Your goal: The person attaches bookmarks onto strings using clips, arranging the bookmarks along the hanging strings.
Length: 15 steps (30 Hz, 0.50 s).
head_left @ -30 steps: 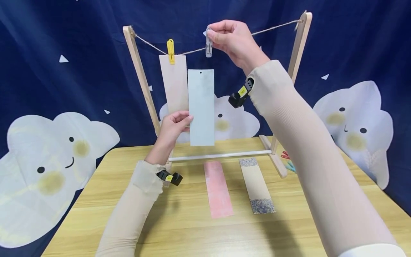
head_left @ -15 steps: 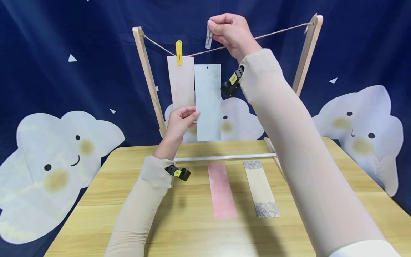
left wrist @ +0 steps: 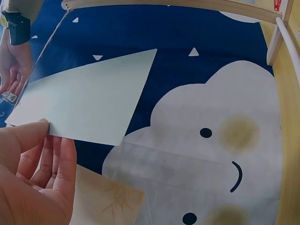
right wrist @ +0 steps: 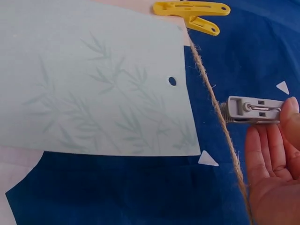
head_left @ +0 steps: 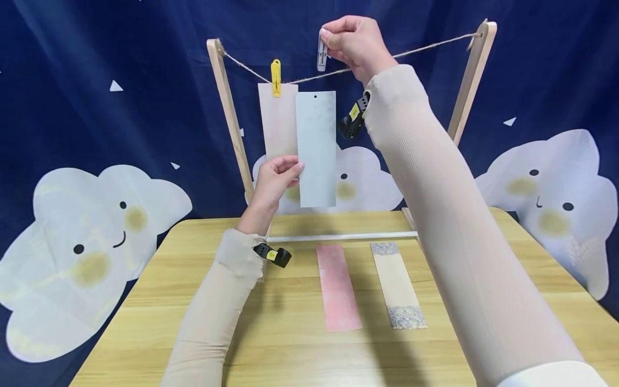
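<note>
My left hand [head_left: 276, 180] pinches the left edge of a pale blue-green bookmark [head_left: 317, 150], held upright in front of the twine [head_left: 319, 76]. In the right wrist view the bookmark [right wrist: 108, 89] shows a faint bamboo print and a punched hole near its top edge. Above the twine, my right hand [head_left: 359, 45] pinches a grey clothespin [right wrist: 253, 110] between thumb and fingers. Whether the clothespin's jaws touch the twine I cannot tell. Just left of the bookmark hangs a pale pink bookmark [head_left: 279, 121], fixed to the twine by a yellow clothespin [head_left: 276, 78].
Two wooden posts [head_left: 227, 107] hold the twine, joined low down by a white rod [head_left: 343, 236]. On the wooden table [head_left: 290, 355] lie a pink bookmark [head_left: 338, 287] and a cream bookmark with blue lace patterns [head_left: 398, 285]. Behind hangs a dark blue cloth with clouds [head_left: 111, 231].
The right hand has raised the grey clothespin slightly relative to the twine. The left hand has lifted the pale blue-green bookmark nearer the twine. The head view has shifted a little.
</note>
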{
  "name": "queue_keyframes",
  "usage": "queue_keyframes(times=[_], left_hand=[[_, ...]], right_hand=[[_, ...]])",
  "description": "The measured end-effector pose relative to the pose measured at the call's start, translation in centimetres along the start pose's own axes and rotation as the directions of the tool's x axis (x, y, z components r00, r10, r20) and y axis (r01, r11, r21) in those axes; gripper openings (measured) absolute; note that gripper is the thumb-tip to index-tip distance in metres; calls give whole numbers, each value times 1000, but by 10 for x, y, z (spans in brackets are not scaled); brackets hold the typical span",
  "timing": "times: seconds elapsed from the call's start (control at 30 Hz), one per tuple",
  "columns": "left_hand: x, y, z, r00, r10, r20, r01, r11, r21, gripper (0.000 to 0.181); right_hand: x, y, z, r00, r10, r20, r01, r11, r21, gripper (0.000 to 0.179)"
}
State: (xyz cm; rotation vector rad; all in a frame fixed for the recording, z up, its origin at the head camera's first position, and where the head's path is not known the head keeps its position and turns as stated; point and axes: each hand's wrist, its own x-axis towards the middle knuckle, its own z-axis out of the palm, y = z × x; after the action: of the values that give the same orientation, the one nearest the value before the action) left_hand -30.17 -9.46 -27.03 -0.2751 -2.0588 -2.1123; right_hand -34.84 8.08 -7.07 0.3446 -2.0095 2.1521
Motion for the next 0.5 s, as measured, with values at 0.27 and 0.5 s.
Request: queue_keyframes(times=[0.27, 0.5], left_hand=[[8, 1, 3, 1000, -20, -8, 20, 1000, 10, 22], [11, 3, 4, 1000, -27, -16, 27, 1000, 7, 22]], right_hand=[[5, 4, -1, 1000, 29, -6, -29, 998, -50, 5], [6, 7, 2, 999, 49, -7, -49, 987, -150, 4]])
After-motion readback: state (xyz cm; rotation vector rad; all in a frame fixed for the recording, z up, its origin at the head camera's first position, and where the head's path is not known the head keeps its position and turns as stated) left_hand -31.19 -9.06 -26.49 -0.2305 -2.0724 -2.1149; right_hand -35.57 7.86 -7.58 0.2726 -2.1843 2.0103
